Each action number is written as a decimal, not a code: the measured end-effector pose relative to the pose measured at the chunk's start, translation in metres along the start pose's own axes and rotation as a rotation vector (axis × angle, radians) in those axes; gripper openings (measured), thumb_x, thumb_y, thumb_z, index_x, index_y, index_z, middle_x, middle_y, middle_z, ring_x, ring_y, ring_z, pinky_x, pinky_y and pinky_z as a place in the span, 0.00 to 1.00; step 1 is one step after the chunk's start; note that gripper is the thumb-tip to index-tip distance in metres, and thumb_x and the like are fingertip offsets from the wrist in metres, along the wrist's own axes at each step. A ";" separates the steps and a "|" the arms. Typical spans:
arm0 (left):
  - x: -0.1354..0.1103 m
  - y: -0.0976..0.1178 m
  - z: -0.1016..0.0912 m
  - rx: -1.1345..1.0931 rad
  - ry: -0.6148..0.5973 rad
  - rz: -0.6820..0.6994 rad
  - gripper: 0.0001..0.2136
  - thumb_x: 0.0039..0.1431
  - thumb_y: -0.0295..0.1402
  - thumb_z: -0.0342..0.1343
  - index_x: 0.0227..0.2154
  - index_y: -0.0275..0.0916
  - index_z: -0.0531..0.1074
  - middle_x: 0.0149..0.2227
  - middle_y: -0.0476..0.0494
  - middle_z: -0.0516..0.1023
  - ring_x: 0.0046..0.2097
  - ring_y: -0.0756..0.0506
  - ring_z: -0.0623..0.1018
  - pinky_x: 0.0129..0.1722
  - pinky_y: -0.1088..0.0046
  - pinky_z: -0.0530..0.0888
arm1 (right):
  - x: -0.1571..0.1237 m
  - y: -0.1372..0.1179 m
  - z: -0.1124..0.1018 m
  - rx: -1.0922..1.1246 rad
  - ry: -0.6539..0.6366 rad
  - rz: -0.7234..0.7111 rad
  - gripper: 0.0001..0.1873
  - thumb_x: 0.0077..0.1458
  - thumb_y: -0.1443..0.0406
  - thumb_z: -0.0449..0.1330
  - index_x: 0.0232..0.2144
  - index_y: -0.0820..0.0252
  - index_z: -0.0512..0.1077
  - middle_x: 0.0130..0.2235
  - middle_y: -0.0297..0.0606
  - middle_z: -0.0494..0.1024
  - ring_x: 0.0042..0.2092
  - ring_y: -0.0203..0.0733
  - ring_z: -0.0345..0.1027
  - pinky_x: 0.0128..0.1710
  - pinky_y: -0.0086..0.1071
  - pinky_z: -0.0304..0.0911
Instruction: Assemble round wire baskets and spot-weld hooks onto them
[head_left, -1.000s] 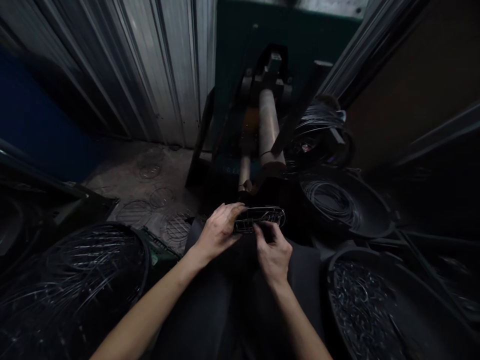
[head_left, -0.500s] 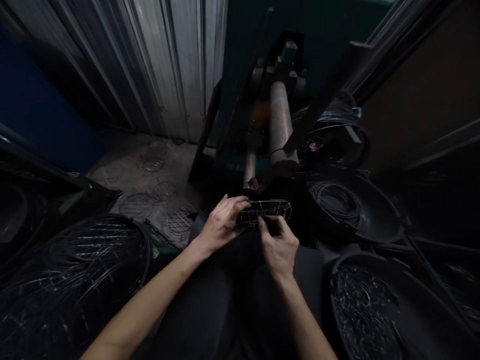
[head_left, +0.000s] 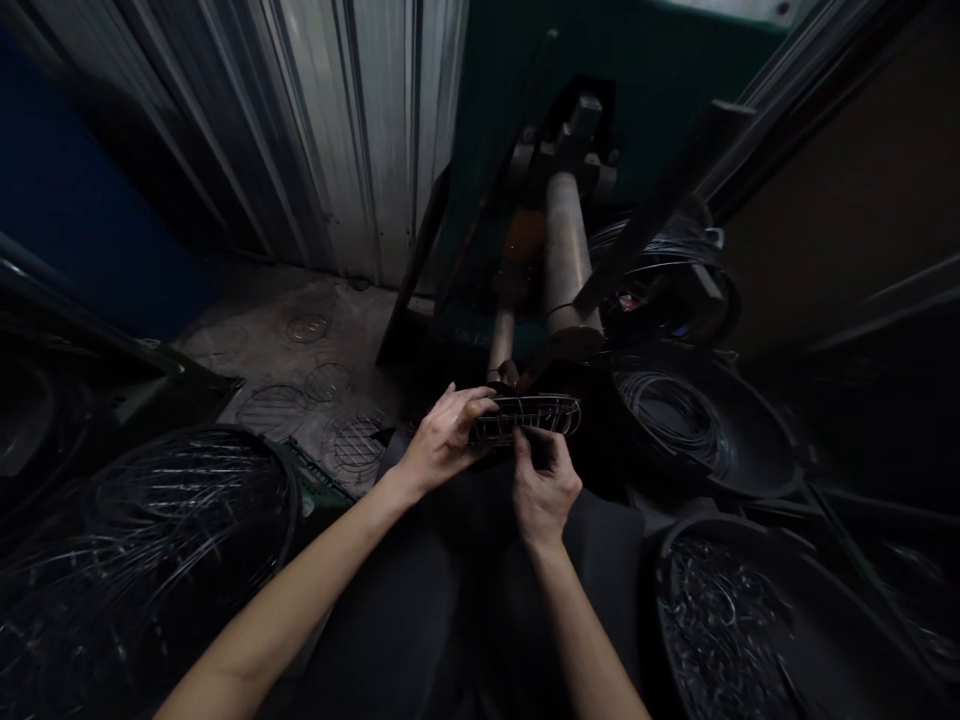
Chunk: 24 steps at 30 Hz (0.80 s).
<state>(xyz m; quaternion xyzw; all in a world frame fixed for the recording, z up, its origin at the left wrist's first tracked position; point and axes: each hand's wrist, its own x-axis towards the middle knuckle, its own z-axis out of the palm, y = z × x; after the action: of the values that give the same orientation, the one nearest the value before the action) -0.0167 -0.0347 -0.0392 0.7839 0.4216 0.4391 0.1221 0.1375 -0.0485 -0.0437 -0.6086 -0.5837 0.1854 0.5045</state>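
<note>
A small round wire basket (head_left: 551, 412) is held up in front of the machine, seen nearly edge-on. My left hand (head_left: 448, 432) grips its left side, with the thumb over the rim and the other fingers behind. At the basket's near side is my right hand (head_left: 546, 485), its fingers curled and the thumb tip against the lower wires. Whatever may be pinched there is too dark and small to make out. Just beyond the basket, a thin metal rod (head_left: 502, 340) and a thick metal cylinder (head_left: 568, 240) stick out from the green machine (head_left: 675, 60).
Left of me stands a dark tub (head_left: 289, 470) of loose wires. Round wire grids (head_left: 358, 442) lie on the floor. On the right are a tub with coiled wire (head_left: 667, 410) and a tub of small bent metal pieces (head_left: 724, 620). A slanted bar (head_left: 667, 200) crosses beside the cylinder.
My right hand has shifted slightly left along the basket's near side. The left hand keeps its hold. The whole view has shifted a little.
</note>
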 end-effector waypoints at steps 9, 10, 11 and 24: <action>0.004 -0.005 0.002 0.011 0.013 0.022 0.19 0.55 0.32 0.57 0.48 0.42 0.59 0.53 0.37 0.70 0.55 0.44 0.71 0.60 0.51 0.59 | 0.003 0.005 0.007 0.028 0.036 -0.030 0.11 0.55 0.57 0.58 0.32 0.59 0.72 0.31 0.35 0.77 0.32 0.37 0.71 0.34 0.29 0.64; 0.004 -0.006 0.002 0.014 0.014 0.023 0.19 0.55 0.32 0.57 0.48 0.42 0.59 0.53 0.37 0.70 0.55 0.44 0.71 0.59 0.51 0.59 | 0.003 0.005 0.008 0.029 0.032 -0.032 0.11 0.55 0.57 0.58 0.32 0.59 0.72 0.31 0.35 0.77 0.32 0.37 0.71 0.35 0.29 0.64; 0.004 -0.006 0.002 0.019 0.014 0.024 0.19 0.56 0.33 0.57 0.48 0.41 0.59 0.53 0.37 0.70 0.55 0.44 0.71 0.59 0.51 0.59 | 0.003 0.005 0.008 0.030 0.027 -0.034 0.11 0.55 0.57 0.58 0.32 0.59 0.72 0.31 0.35 0.77 0.32 0.37 0.71 0.35 0.29 0.64; 0.006 -0.011 0.001 -0.005 -0.012 0.013 0.19 0.55 0.35 0.57 0.49 0.41 0.60 0.53 0.38 0.70 0.56 0.44 0.70 0.61 0.52 0.57 | 0.004 0.008 0.010 0.021 0.057 -0.044 0.12 0.55 0.56 0.58 0.32 0.59 0.72 0.31 0.36 0.78 0.33 0.39 0.72 0.36 0.30 0.64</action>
<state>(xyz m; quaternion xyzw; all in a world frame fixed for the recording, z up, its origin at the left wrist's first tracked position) -0.0203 -0.0227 -0.0426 0.7888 0.4148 0.4363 0.1238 0.1343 -0.0394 -0.0534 -0.5952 -0.5804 0.1632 0.5312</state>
